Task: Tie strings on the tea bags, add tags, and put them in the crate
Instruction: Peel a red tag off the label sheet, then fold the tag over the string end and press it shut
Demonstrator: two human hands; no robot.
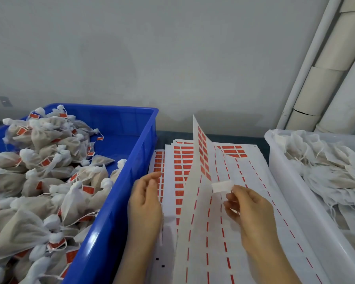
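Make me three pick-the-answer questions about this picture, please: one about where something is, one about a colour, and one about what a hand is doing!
1. Where are the tied tea bags with tags?
A. in the blue crate
B. on the floor
C. on a shelf

2. What colour are the stickers on the sheets?
A. green
B. red
C. yellow

3. What is the right hand doing?
A. lying flat
B. holding scissors
C. pinching a small white tag

Answers:
1 A, they are heaped inside the crate.
2 B, rows of red rectangles cover the sheets.
3 C, its fingertips hold the tag above the sheets.
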